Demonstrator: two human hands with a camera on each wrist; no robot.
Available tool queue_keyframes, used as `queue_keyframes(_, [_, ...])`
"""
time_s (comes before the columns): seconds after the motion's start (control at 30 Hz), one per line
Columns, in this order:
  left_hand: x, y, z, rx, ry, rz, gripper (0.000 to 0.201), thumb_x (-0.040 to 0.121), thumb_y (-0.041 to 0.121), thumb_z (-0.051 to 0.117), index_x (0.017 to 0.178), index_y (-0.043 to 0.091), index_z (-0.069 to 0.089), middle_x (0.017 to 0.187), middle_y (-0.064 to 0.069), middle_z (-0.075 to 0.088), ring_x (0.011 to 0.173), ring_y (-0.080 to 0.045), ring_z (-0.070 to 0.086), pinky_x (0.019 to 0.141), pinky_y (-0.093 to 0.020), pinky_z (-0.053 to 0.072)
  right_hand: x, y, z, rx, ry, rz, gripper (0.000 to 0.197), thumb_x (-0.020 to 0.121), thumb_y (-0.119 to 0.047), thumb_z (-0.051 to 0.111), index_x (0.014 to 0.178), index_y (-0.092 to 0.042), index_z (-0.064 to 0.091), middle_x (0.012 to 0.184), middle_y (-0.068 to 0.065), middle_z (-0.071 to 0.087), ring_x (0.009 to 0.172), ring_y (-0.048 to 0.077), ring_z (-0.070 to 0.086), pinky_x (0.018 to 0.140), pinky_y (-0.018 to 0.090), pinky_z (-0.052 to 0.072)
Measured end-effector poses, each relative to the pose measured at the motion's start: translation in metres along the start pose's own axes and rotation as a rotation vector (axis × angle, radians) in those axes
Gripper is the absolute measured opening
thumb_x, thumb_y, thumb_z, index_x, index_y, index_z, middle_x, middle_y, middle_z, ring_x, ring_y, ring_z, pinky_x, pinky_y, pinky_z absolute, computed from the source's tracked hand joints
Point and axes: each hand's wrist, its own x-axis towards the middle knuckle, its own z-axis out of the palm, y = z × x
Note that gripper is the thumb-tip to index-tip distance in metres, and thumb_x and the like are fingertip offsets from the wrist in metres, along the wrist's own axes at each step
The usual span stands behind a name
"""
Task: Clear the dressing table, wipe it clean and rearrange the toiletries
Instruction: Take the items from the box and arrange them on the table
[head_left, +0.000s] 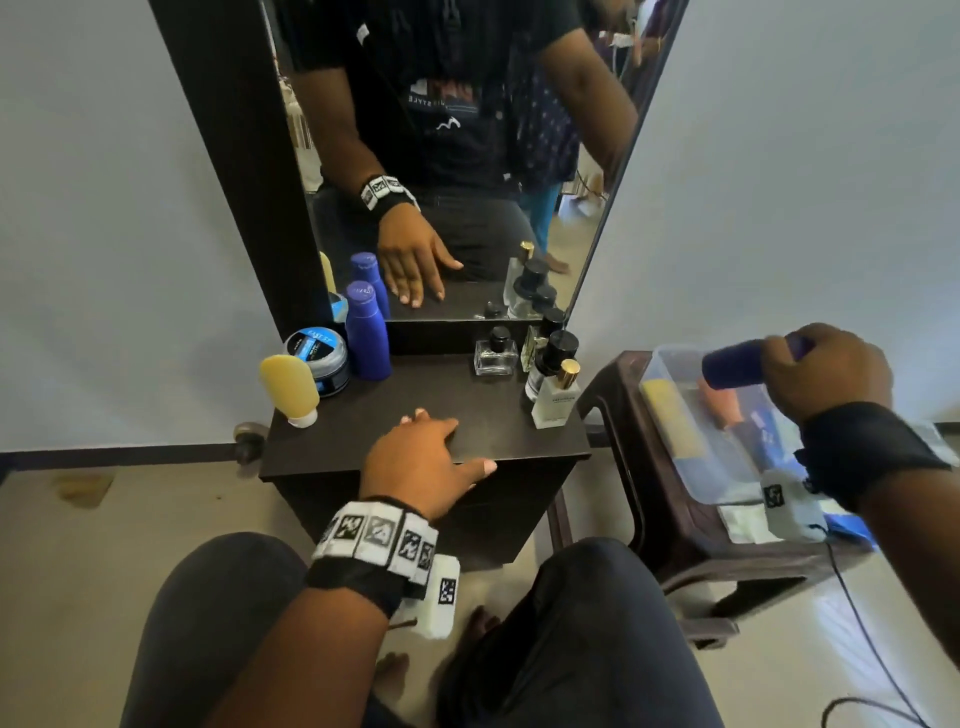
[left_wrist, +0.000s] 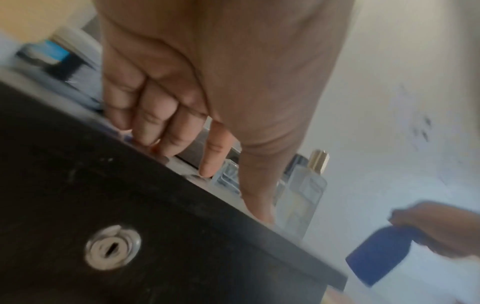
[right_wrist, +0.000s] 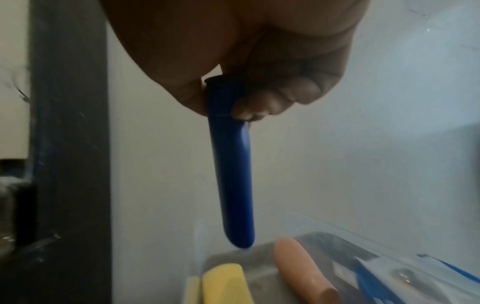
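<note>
My right hand (head_left: 821, 364) grips a dark blue bottle (head_left: 732, 367) by its cap end, above the clear plastic box (head_left: 670, 358) on the stool. The right wrist view shows that blue bottle (right_wrist: 231, 170) hanging down over a yellow tube (right_wrist: 223, 283) and an orange tube (right_wrist: 301, 267) in the box. My left hand (head_left: 436, 457) rests flat, fingers spread, on the front of the dark dressing table (head_left: 363, 415). On the table stand a yellow tube (head_left: 290, 387), a round jar (head_left: 318, 358), a blue bottle (head_left: 366, 335) and several perfume bottles (head_left: 550, 384).
A tall mirror (head_left: 467, 156) stands behind the table and reflects my arm. The brown plastic stool (head_left: 660, 525) sits to the right of the table. A drawer lock (left_wrist: 113, 247) is set in the table's front. A cable (head_left: 862, 649) trails on the floor.
</note>
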Motion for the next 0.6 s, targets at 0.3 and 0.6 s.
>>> queue_keyframes(0.3, [-0.051,-0.04,0.029,-0.879,0.352,0.234,0.062,0.068,0.07,0.078,0.127,0.061,0.059,0.129,0.026,0.067,0.11,0.004,0.069,0.101,-0.033,0.057,-0.115,-0.089,-0.036,0.638,0.379,-0.265,0.028,0.1,-0.035,0.056,0.096,-0.012,0.073,0.073,0.002,0.063,0.065,0.015,0.054,0.061,0.025,0.039])
queue_keyframes(0.6, [-0.051,-0.062,0.027,-1.027,0.419,0.305,0.061,0.079,0.055,0.08,0.136,0.048,0.059,0.129,0.014,0.07,0.118,-0.012,0.068,0.102,-0.043,0.055,-0.204,-0.187,0.033,0.777,-0.299,-0.638,0.029,0.094,-0.049,0.058,0.097,-0.022,0.067,0.079,-0.008,0.067,0.075,0.012,0.065,0.065,0.02,0.051])
